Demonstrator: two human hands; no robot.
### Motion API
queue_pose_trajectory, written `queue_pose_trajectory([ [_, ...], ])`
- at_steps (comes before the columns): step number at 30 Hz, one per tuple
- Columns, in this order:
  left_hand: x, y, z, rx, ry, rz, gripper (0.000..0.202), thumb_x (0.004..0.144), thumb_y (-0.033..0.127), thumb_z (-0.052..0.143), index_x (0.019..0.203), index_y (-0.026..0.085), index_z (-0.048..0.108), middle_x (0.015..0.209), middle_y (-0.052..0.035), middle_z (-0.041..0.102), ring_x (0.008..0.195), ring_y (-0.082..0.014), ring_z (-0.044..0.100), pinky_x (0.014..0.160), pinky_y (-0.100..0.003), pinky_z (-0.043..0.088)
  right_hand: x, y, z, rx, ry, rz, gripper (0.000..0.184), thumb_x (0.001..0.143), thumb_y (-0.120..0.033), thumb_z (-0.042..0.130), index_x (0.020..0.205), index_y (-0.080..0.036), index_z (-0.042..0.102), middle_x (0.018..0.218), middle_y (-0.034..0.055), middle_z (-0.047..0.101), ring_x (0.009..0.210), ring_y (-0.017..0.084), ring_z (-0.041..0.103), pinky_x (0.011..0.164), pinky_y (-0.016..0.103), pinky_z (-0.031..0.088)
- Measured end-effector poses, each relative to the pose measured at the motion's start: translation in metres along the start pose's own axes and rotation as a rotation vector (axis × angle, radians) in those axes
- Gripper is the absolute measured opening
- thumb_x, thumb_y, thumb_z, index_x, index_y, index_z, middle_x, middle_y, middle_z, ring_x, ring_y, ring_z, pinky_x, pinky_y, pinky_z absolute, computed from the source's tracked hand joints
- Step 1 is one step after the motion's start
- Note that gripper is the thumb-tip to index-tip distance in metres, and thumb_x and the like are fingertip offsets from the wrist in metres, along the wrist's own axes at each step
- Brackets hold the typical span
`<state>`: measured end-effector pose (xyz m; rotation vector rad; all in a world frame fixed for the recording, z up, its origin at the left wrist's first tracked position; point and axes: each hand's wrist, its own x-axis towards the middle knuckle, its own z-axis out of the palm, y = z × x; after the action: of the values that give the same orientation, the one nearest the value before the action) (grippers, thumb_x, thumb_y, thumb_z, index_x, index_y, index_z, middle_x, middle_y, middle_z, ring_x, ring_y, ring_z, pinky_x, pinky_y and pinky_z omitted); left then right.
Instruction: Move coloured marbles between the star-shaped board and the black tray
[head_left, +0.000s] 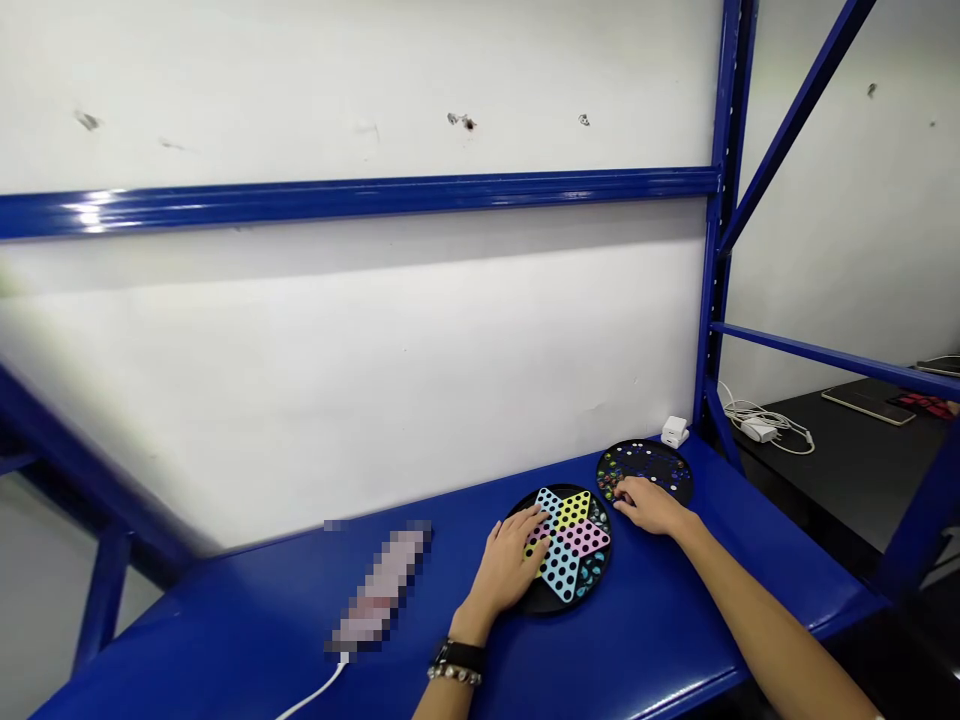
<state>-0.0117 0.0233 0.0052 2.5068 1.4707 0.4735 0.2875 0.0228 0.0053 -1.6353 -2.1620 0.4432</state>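
A round black Chinese checkers board [571, 590] lies on the blue table, its star printed in blue, yellow and pink with black holes. Teal and clear marbles [592, 570] sit in the board's rim at the right. My left hand [514, 560] rests flat over the board's left side, fingers apart, hiding part of the star. Behind and to the right is a round black tray [660, 465] with white, blue, red and green marbles. My right hand [646, 505] is at the tray's front edge, fingers pinched together; what they hold, if anything, is hidden.
On the left a blurred-out phone-like thing [382, 590] lies with a white cable [315, 690]. White chargers [675, 430] stand behind the tray. Blue rack posts [712, 250] and a wall [375, 380] bound the blue table [622, 650]. A dark table [840, 430] holds cables and a tablet-like device.
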Motion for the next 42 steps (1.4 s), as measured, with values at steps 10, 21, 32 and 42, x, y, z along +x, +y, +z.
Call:
queue_pose_trajectory([
  [10, 0.0, -0.001, 0.001, -0.012, 0.007, 0.008, 0.042, 0.095, 0.043, 0.041, 0.133, 0.032, 0.055, 0.146, -0.0019, 0.05, 0.135, -0.0248, 0.045, 0.116, -0.052, 0.028, 0.004, -0.002, 0.002, 0.01, 0.02, 0.085, 0.021, 0.089, -0.029, 0.053, 0.102, -0.018, 0.066, 0.096, 0.0083, 0.067, 0.089, 0.021, 0.06, 0.076, 0.029, 0.042],
  [21, 0.0, -0.001, 0.001, -0.014, -0.007, -0.003, 0.042, 0.095, 0.044, 0.041, 0.133, 0.033, 0.054, 0.146, -0.0018, 0.05, 0.136, -0.0257, 0.043, 0.116, -0.054, 0.028, 0.008, 0.006, 0.004, 0.034, 0.011, -0.014, 0.029, 0.089, -0.027, 0.052, 0.113, -0.022, 0.068, 0.101, 0.007, 0.065, 0.095, 0.021, 0.059, 0.082, 0.03, 0.044],
  [32, 0.0, 0.0, 0.0, -0.001, -0.011, -0.013, 0.042, 0.094, 0.044, 0.041, 0.133, 0.034, 0.054, 0.147, -0.0002, 0.049, 0.137, -0.0257, 0.043, 0.115, -0.054, 0.029, 0.01, 0.005, 0.005, 0.035, -0.003, -0.048, 0.021, 0.09, -0.025, 0.05, 0.099, -0.018, 0.068, 0.102, 0.0093, 0.067, 0.093, 0.022, 0.061, 0.084, 0.03, 0.043],
  [42, 0.0, 0.002, -0.002, -0.003, -0.016, -0.015, 0.042, 0.094, 0.043, 0.042, 0.133, 0.033, 0.055, 0.147, -0.0005, 0.049, 0.136, -0.0272, 0.044, 0.115, -0.056, 0.03, 0.016, 0.012, 0.001, 0.264, 0.152, -0.017, 0.023, 0.09, -0.033, 0.051, 0.084, -0.018, 0.068, 0.084, 0.0053, 0.066, 0.075, 0.018, 0.056, 0.074, 0.03, 0.044],
])
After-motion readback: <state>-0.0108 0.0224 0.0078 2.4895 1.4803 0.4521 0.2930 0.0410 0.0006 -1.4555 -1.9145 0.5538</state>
